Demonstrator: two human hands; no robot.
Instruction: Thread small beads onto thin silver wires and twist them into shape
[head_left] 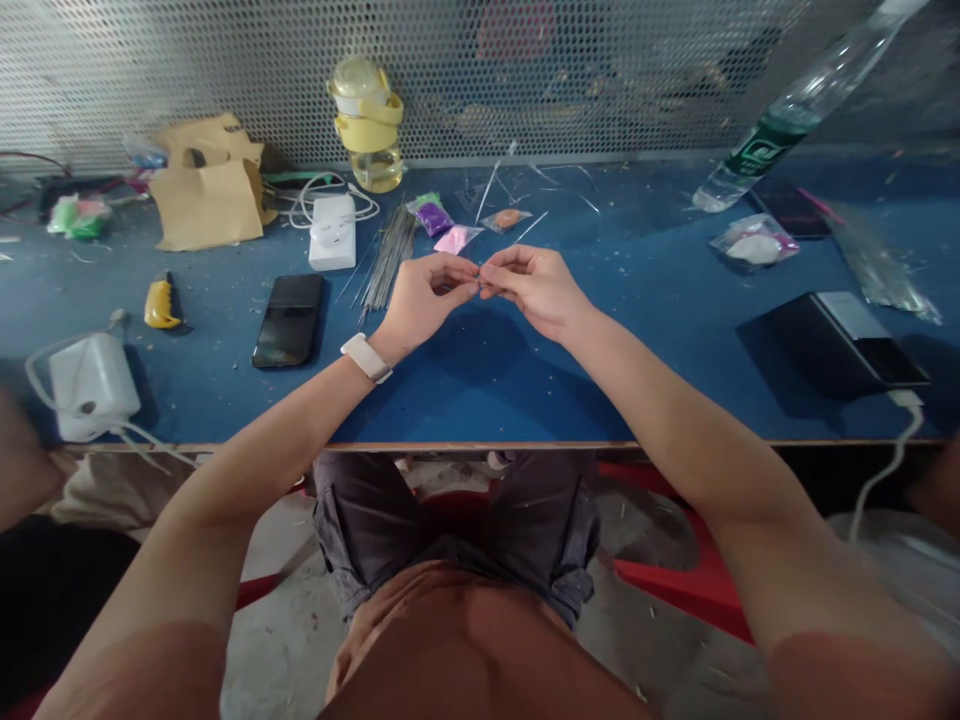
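Tiny piece (479,281) between fingertips, too small to name, axis unreadable; left hand (421,305) at eight o'clock, right hand (544,292) at three; both grips pinched nearly closed on it; wires (391,257) between nine and ten, axis one-to-seven, left hand nearer.

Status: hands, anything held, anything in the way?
Left hand, right hand: fingertips together. Anything between them: too small to tell. Wire bundle beside left hand, pink packet just beyond; neither blocks fingertips.
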